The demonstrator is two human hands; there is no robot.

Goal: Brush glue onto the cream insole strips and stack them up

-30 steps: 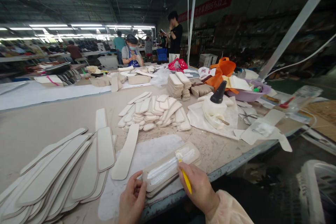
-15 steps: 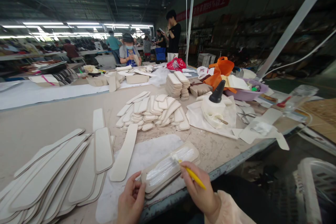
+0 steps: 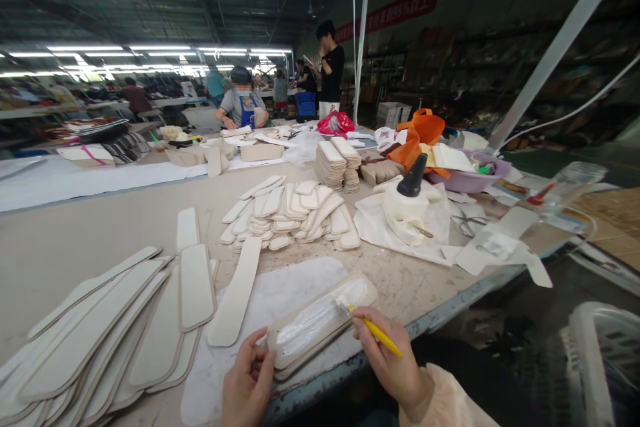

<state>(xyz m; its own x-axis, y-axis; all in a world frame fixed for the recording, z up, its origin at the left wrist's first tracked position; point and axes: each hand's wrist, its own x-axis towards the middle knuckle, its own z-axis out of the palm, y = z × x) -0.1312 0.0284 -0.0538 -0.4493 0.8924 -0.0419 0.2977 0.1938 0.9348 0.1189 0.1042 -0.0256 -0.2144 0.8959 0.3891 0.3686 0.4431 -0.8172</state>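
My right hand (image 3: 387, 360) grips a brush with a yellow handle (image 3: 383, 337). Its whitish tip rests on the upper piece of a small stack of long, rounded beige pieces (image 3: 295, 327), where a wet, shiny white smear covers the middle. My left hand (image 3: 249, 377) pinches the near left end of that stack, thumb against its edge. Under the stack lies a white sheet (image 3: 300, 275). To the left, a single long off-white strip (image 3: 236, 293) lies beside a fanned pile of similar strips (image 3: 95, 333).
Farther in sits a heap of short beige pieces (image 3: 295, 210), with neat stacks (image 3: 331, 163) behind. A white container with a black cone top (image 3: 413, 177), scissors (image 3: 467, 220) and a clear jar (image 3: 575, 187) stand rightward. The table edge (image 3: 430, 320) runs close by; a co-worker (image 3: 243, 103) sits opposite.
My right hand has moved the brush slightly right along the upper piece. My left hand stays at the stack's end. The co-worker opposite has lowered one hand to the table.
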